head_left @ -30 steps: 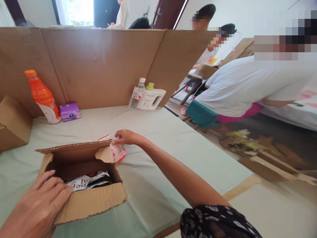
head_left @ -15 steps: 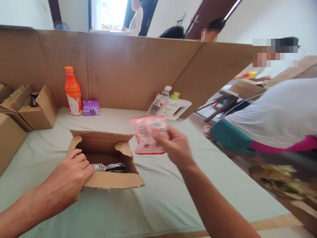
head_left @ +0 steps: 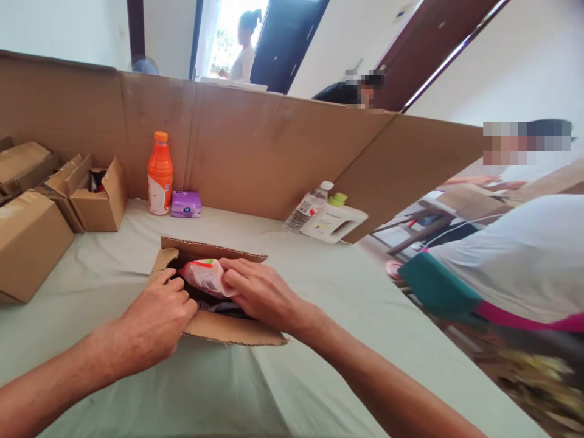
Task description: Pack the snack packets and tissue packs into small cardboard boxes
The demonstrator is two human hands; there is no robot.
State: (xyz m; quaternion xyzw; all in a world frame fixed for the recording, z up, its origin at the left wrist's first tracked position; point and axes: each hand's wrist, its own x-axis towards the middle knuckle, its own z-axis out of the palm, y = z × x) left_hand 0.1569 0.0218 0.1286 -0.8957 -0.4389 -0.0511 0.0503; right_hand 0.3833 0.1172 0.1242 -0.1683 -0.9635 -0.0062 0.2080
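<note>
An open cardboard box [head_left: 235, 328] stands on the cloth-covered table with its flaps up. My left hand [head_left: 152, 316] is closed over the box's left front corner, its index finger close to a pink plastic packet [head_left: 204, 277]. Pinched in my right hand [head_left: 267, 292], the packet lies tilted in the box opening, its left end down inside. Below it, a dark and white package [head_left: 223, 310] shows in part at the bottom of the box. My right fingertips are partly hidden by the packet and the hand itself.
Along the cardboard partition [head_left: 264, 152] stand an orange bottle [head_left: 159, 179], a purple tissue pack [head_left: 186, 204], a clear bottle [head_left: 306, 210] and a white jug [head_left: 335, 222]. Several cardboard boxes [head_left: 39, 243] sit at the left. A co-worker [head_left: 515, 255] sits beyond the table's right edge.
My right hand has brought the pink packet left and down from beside the box into its opening. My left hand stays at the box corner. The whole view has shifted slightly.
</note>
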